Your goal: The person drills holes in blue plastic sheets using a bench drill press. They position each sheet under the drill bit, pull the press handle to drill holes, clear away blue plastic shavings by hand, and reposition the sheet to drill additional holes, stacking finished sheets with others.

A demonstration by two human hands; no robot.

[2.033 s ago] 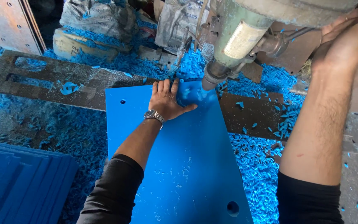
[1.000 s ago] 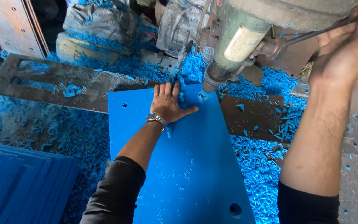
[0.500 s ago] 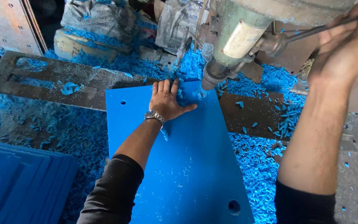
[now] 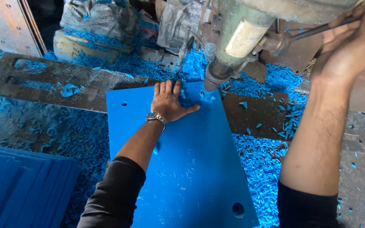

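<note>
My left hand (image 4: 170, 101) lies flat, fingers spread, on the blue plastic sheet (image 4: 182, 169) at frame centre, beside the drill press spindle (image 4: 214, 76). My right hand (image 4: 347, 46), upper right, grips the feed lever (image 4: 313, 30).

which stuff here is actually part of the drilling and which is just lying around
In use:
- blue sheet, pressed flat by the left hand
- drill press head, its tip down at the sheet's far edge
- feed lever, gripped by the right hand

Lying about:
- stack of blue sheets
- blue shavings
- slotted metal plate
- sacks
</note>
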